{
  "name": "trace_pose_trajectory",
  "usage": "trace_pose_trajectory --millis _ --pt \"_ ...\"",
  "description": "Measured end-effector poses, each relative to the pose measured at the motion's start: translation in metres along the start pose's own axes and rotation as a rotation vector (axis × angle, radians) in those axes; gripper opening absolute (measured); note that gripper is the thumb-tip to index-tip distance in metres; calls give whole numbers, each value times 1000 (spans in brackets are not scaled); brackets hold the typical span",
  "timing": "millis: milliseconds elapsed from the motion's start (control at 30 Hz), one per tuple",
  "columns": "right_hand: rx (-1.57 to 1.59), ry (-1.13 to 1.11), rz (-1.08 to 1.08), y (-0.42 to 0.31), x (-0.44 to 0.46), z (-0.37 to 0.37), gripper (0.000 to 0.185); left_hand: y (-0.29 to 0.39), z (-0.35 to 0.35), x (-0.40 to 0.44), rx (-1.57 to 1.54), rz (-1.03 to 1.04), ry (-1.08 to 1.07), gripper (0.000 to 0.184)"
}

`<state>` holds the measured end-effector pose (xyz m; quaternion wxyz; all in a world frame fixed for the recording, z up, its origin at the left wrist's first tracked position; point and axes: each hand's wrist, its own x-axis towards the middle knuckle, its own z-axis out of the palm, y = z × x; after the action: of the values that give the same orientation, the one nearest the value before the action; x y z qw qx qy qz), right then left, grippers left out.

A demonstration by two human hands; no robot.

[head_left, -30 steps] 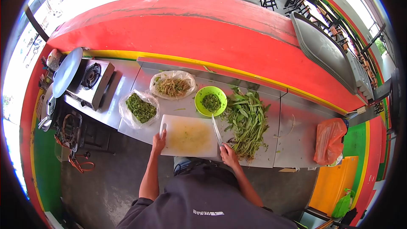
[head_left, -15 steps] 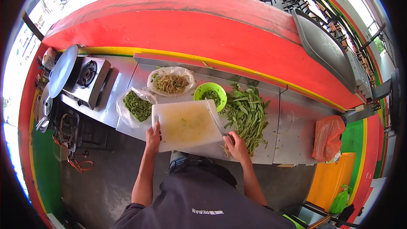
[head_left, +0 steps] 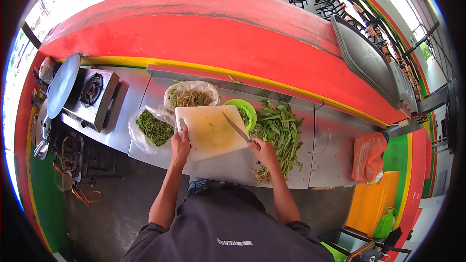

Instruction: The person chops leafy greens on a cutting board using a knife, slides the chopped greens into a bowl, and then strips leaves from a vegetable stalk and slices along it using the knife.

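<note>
My left hand [head_left: 181, 143] grips a white cutting board [head_left: 204, 140] by its left edge, near the handle slot. The board is held above the steel counter, its middle stained yellow-green with a few green scraps on it. In my right hand [head_left: 263, 150] is a kitchen knife [head_left: 236, 127], its blade slanting over the board's right part. Behind the board's right corner stands a lime-green bowl [head_left: 250, 109] with chopped greens, partly hidden. A clear bag of chopped greens [head_left: 154, 127] sits to the left. Another bag with roots and stem ends [head_left: 191, 98] lies behind the board.
Long leafy greens [head_left: 279, 138] with roots are heaped right of the board on the steel counter [head_left: 330, 155]. A gas stove [head_left: 94, 92] and a large round lid [head_left: 64, 86] stand at left. An orange plastic bag [head_left: 368, 157] is at the right end. A red wall [head_left: 204, 39] rises behind.
The cutting board has moved up and back, nearer the bowl. The knife has swung from along the board's right edge to across its face. The view has shifted slightly.
</note>
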<state>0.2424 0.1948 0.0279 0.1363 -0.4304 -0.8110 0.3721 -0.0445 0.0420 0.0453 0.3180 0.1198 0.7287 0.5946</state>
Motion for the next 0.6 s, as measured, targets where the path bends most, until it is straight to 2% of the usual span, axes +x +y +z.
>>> trace_pose_trajectory --millis 133,200,300,367,433,500,600 --pt "202 -57 2 -41 -7 2 27 -3 -5 0 5 0 -9 41" --pt "264 -155 -112 -52 -10 10 26 0 -6 -3 7 -6 -18 41" --pt "227 -218 10 -53 -2 18 27 3 -8 -10 0 4 -18 41" --pt "229 -159 51 -36 6 32 27 3 -11 -12 8 8 -13 40" --pt "48 -14 48 -40 15 30 24 7 -13 -17 9 4 -10 40" --pt "94 -17 103 -50 10 29 28 9 -17 -22 14 5 -2 39" --pt "231 -5 10 -67 2 29 29 12 -21 -27 52 48 -14 39"
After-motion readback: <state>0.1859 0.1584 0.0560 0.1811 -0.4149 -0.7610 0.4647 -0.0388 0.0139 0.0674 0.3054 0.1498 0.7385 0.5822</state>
